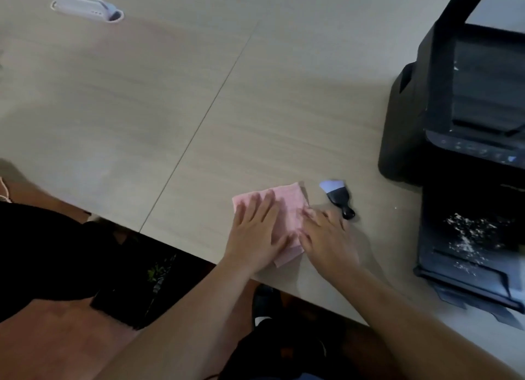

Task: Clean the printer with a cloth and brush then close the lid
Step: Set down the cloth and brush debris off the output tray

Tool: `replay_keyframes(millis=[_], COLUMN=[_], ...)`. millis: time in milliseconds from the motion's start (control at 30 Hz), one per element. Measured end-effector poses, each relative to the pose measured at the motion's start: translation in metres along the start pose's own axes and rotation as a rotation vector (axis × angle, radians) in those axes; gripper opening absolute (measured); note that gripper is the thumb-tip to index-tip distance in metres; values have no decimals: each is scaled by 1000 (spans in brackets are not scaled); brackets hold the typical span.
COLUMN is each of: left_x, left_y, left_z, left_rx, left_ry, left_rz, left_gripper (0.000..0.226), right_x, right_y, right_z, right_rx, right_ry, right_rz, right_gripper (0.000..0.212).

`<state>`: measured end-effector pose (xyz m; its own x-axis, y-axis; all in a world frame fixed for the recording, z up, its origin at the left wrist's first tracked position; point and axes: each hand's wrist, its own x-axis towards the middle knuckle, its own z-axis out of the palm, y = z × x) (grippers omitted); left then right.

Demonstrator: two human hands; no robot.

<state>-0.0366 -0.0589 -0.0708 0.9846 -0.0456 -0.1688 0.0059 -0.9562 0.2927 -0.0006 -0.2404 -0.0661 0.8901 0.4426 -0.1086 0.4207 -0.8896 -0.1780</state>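
Observation:
A folded pink cloth [287,206] lies on the beige table near its front edge. My left hand [255,234] rests flat on the cloth's left part with fingers spread. My right hand [326,237] lies on the cloth's right edge, its fingers touching the fabric. Just right of the cloth lies a small brush [336,196] with a black handle and pale bristles. The black printer [466,141] stands at the right with its lid [466,1] raised. White dust is scattered on the printer's front tray [468,237].
A white power strip [85,7] sits in a cable opening at the table's far left. A seam [199,129] runs diagonally across the table top. Below the table edge there is a dark chair [56,251] and a reddish floor.

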Motion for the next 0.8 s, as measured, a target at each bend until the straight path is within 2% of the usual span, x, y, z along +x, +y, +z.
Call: replay_keyframes(millis=[100, 167, 200, 333, 400, 467, 600, 700, 800], left_x=[5, 11, 15, 31, 30, 27, 22, 20, 20], left_y=[-3, -13, -21, -23, -5, 12, 17, 15, 18], left_z=[12, 13, 11, -10, -11, -3, 8, 6, 1], left_rx=[87, 127, 150, 170, 92, 81, 135, 155, 158], left_ry=[-53, -45, -42, -102, -147, -174, -153, -148, -151], left_rz=[28, 58, 78, 117, 54, 1, -13, 34, -5], left_gripper=[90, 91, 90, 87, 91, 95, 78, 68, 73], right_x=[1, 3, 5, 15, 15, 13, 12, 8, -1], right_y=[9, 22, 27, 46, 49, 51, 62, 63, 63], right_z=[-3, -9, -13, -14, -9, -6, -8, -21, -37], right_rx=[48, 35, 64, 317, 308, 313, 369, 514, 608], right_ry=[162, 293, 313, 133, 89, 125, 236, 290, 353], right_rz=[57, 168, 247, 456, 448, 414, 349, 356, 406], right_gripper=[30, 20, 23, 52, 56, 53, 46, 33, 20])
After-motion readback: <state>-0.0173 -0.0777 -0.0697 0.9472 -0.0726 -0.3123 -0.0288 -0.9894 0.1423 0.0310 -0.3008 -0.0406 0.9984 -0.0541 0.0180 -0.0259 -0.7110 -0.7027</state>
